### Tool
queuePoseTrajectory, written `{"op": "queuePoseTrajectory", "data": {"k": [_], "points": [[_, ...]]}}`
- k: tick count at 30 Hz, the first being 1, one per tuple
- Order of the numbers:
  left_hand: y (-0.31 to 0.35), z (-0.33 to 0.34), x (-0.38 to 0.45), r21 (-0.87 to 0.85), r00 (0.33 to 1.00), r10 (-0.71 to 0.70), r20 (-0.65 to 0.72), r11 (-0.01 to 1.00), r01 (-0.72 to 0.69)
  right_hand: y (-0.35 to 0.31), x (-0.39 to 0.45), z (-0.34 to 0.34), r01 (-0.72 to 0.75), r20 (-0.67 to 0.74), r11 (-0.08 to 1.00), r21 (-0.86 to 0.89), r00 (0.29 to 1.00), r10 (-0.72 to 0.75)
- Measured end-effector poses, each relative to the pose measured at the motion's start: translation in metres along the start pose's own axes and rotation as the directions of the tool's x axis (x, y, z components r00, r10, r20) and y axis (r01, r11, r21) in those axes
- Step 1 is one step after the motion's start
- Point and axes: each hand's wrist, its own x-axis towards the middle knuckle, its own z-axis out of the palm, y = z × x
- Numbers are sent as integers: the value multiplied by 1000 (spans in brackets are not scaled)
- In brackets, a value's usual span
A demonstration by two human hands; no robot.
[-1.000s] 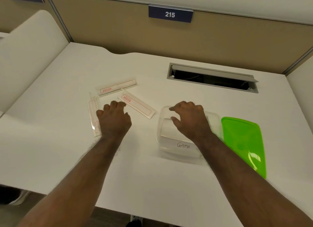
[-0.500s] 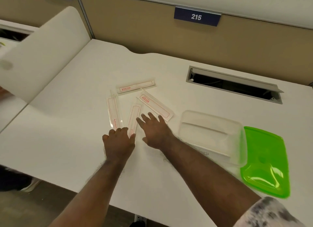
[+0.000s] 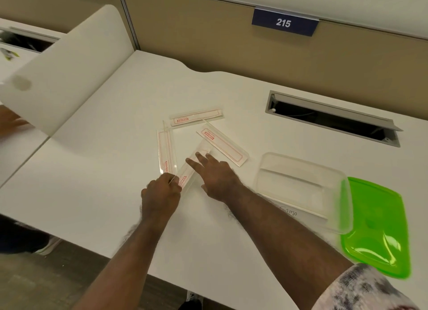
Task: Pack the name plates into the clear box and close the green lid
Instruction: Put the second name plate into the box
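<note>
Several clear name plates with red print lie on the white desk (image 3: 97, 175). One plate (image 3: 196, 117) lies farthest back, one (image 3: 223, 146) slants to the right, one (image 3: 165, 151) lies upright at the left. My left hand (image 3: 161, 195) pinches the near end of a fourth plate (image 3: 193, 168). My right hand (image 3: 216, 175) rests on that plate's far part, fingers spread. The clear box (image 3: 301, 189) stands open to the right, holding nothing that I can see. The green lid (image 3: 379, 226) lies flat beside it, at the desk's right front.
A cable slot (image 3: 331, 117) with a raised grey flap opens in the desk behind the box. A beige partition with a blue 215 sign (image 3: 283, 22) backs the desk. A white divider panel (image 3: 62, 66) stands at the left. The desk's front edge runs close under my forearms.
My right hand left the box and came over to the plates. My left hand drew back and took hold of the near plate's end. The view swung left.
</note>
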Motion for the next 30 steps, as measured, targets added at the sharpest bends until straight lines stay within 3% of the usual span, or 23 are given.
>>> {"op": "queuePoseTrajectory", "data": {"k": [6,12,18,24,27,30], "points": [[-1,-38,6,-364,986,-117,117,919,152,14,3,-8,-23,-46,999,-35,999,21],[-5,-68,14,-494,971,-94,218,848,193,32,0,-22,-78,-42,996,-32,996,77],[-12,-88,25,-504,924,-68,377,821,266,46,-8,-44,-59,-26,979,194,998,65],[-6,-95,33,-593,950,-22,311,777,212,62,-30,-70,-76,-36,852,518,993,110],[5,-95,31,-641,956,55,288,753,150,76,-45,-81,-65,-71,826,560,990,125],[18,-91,27,-656,918,178,355,747,109,93,-65,-91,-116,-59,791,601,980,188]]}}
